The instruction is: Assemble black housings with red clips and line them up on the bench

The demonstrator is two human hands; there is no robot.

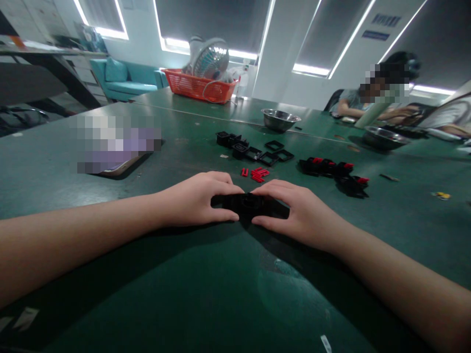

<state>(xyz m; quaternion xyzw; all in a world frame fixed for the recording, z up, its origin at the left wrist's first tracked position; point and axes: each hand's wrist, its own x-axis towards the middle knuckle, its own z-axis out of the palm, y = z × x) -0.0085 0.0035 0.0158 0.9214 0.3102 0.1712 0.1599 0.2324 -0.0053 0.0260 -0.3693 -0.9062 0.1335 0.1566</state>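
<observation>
Both of my hands rest on the green table (206, 289) and pinch one small black plastic part (246, 203) between them. My left hand (195, 198) grips its left end with thumb and fingers closed. My right hand (298, 213) holds its right end the same way. Just beyond the hands lie several small red clips (257, 174). Farther back sit several black square frames (253, 149). To the right is a cluster of black parts with red clips fitted (336, 174).
A phone (117, 164) lies at the left. A steel bowl (280, 119) and a second bowl (384, 137) stand farther back. An orange basket (198, 86) with a fan (208, 59) sits at the far edge. Another person (382, 103) works at the far right.
</observation>
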